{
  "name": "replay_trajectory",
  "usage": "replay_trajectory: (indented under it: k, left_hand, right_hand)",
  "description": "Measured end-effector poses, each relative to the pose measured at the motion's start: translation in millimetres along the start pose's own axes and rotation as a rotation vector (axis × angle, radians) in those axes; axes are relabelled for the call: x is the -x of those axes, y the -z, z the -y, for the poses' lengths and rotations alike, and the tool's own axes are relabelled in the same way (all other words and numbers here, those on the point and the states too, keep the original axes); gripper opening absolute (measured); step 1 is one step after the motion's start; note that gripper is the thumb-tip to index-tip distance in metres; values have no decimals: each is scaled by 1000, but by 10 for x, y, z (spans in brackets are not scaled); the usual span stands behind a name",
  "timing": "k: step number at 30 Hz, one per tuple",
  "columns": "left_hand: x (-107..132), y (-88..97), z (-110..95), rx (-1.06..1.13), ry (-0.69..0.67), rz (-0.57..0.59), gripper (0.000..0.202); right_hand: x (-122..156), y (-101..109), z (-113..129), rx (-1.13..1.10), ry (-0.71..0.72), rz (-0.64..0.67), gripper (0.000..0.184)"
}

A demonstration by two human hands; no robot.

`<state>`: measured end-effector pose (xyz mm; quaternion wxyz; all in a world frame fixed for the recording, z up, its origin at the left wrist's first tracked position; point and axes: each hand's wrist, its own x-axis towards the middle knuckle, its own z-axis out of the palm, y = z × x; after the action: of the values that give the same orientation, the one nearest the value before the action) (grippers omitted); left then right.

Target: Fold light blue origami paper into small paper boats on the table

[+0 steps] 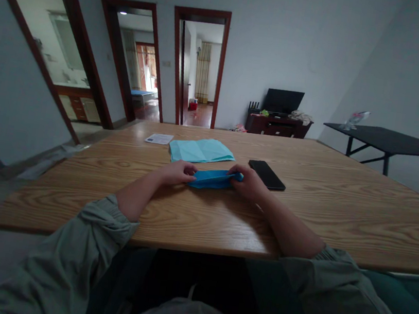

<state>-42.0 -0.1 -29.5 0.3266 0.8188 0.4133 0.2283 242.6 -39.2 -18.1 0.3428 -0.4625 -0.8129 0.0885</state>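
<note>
A folded piece of blue paper (212,179) is held just above the wooden table (199,228), stretched lengthwise between my two hands. My left hand (178,172) pinches its left end between thumb and fingers. At the other end, my right hand (247,180) has its fingers closed round the paper's tip and hides part of it. Behind the blue paper lie light turquoise sheets (201,149) with visible creases. A black phone (267,175) rests flat just beyond my right hand.
A small white printed card (159,139) lies left of the turquoise sheets. Past the table are a dark cabinet (276,127) with a black screen (283,102) and, at right, a black folding table (391,140) bearing a clear plastic item (355,119).
</note>
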Motion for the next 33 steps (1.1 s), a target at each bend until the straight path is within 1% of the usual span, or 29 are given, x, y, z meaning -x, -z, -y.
replay_trajectory:
  k: [3,6,8,10,13,15,17,19,22,28,31,33]
  left_hand:
    - [13,9,-24,-68,-7,-22,40]
    - [16,15,-29,-101,-16,-57,43]
    - [12,17,-12,-115,-20,-75,43]
    - [5,17,12,-125,-20,-74,41]
    - [4,17,27,-126,-19,-70,39]
    - [14,22,15,-124,-19,-69,39]
    - [29,29,-7,-134,-20,-74,39]
    - [43,36,-28,-153,-25,-84,37]
    - [52,42,-46,-174,-29,-95,35]
    - [53,44,-68,-216,-15,-100,26]
    - [65,52,-94,-276,-30,-102,19]
    - [74,56,-111,-312,-23,-102,18]
  right_hand:
    - [0,-12,-16,-13,8,-13,19]
    - [-7,-11,-31,-65,88,-52,17]
    - [-25,2,-72,-124,92,-88,17]
    - [-58,23,-158,-191,-1,-114,19]
    - [-115,51,-344,-226,-200,-107,18]
    - [-138,57,-447,-186,-294,-69,15]
    - [-139,50,-499,-176,-335,11,16]
    - [-125,37,-502,-177,-328,78,16]
    - [-97,25,-471,-131,-296,121,16]
    - [-76,44,-443,10,-276,131,13]
    - [-70,52,-454,29,-266,130,14]
    - [-65,54,-466,30,-268,135,14]
